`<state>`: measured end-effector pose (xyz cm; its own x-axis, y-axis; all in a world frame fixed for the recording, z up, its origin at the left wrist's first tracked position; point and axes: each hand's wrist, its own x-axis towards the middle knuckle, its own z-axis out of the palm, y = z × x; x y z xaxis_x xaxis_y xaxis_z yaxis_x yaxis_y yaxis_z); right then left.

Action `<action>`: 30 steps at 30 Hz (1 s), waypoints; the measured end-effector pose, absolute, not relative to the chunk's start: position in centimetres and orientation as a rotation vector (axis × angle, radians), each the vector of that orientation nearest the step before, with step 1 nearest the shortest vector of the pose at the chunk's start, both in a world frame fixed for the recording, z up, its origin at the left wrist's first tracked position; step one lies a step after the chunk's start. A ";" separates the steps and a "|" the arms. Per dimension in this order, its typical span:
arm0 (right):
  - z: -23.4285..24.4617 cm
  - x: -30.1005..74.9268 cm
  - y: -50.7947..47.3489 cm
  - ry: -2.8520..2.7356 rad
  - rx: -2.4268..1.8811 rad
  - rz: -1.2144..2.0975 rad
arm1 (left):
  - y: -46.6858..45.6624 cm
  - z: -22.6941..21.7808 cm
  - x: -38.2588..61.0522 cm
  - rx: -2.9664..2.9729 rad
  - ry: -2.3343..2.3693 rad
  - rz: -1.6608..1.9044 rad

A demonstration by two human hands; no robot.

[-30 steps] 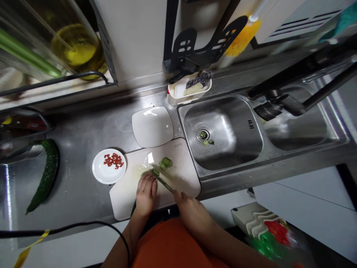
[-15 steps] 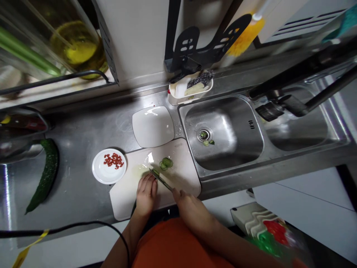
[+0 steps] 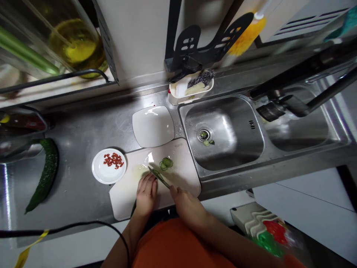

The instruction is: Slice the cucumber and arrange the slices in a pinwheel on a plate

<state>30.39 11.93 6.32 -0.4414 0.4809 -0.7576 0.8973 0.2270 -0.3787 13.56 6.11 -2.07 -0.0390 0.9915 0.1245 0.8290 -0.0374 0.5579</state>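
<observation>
"Why curl the left hand (image 3: 147,191) there?"

"Probably for steadiness: its grip pins the dark-green cucumber (image 3: 133,210) to the flat white board (image 3: 124,197) along the front edge of the grey steel counter (image 3: 79,156). The right hand (image 3: 186,205) wraps its grip round the slim metal knife (image 3: 161,178)."

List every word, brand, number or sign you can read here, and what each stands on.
Readable text: none.
Cutting board: a faint mark near its upper right corner, too small and blurred to read.
</observation>
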 end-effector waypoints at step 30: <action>3.2 28.9 11.4 2.093 1.340 -1.041 | 6.0 -1.8 13.6 1.894 1.903 0.669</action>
